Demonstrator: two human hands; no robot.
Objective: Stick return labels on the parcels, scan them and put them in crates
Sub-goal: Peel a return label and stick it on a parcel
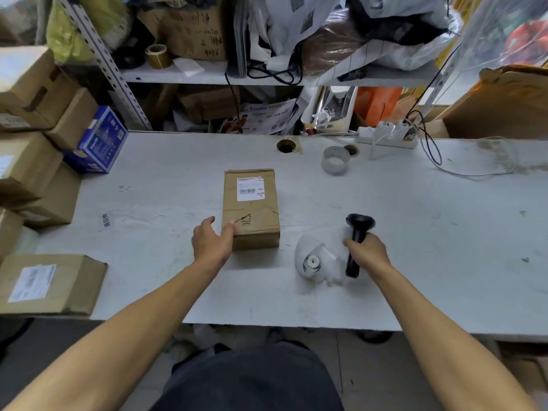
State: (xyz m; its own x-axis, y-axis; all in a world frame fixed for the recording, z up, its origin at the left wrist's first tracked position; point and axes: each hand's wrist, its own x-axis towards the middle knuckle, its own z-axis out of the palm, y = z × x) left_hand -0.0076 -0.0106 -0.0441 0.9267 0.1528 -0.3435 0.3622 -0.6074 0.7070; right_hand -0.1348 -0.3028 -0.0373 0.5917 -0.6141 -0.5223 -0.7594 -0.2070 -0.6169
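On the packing table [415,232], a labelled parcel [250,209] awaits scanning: left hand [212,240] steadies it with relaxed fingers, right hand [366,252] grips the scanner [357,241]; crating remains.

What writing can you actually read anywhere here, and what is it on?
"MX", and "01" below it: on the white label of the parcel; its barcode digits and top lines are too small.
Two or three Chinese characters: on the sticker on the table, too blurred to be sure of.
Handwritten numbers on the shelf box: unclear.
Print on the blue box and the flyers: too blurred.
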